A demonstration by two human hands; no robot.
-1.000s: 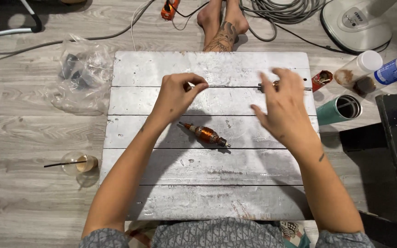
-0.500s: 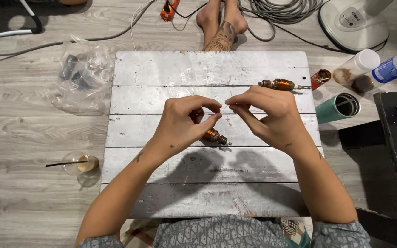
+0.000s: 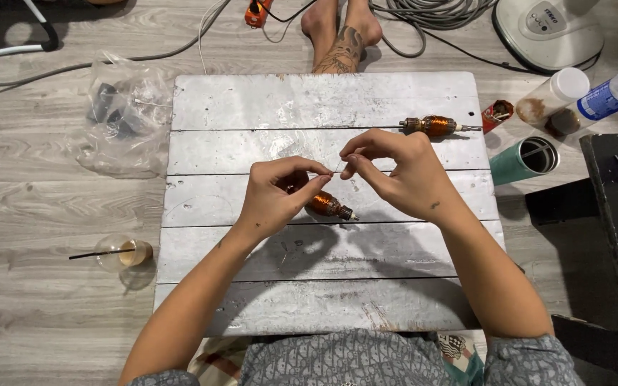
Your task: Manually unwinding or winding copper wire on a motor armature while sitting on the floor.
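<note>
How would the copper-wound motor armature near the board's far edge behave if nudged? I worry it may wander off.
The copper-wound motor armature looks cylindrical with thin shaft ends and lies on its side, so it would probably roll. Dense copper windings suggest it is heavy for its size. The white plank board seems flat, so it likely stays put untouched.

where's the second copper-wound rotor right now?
In the head view, the second rotor lies on the white board near its far right edge, beyond the right hand, beside a small red cap.
</note>
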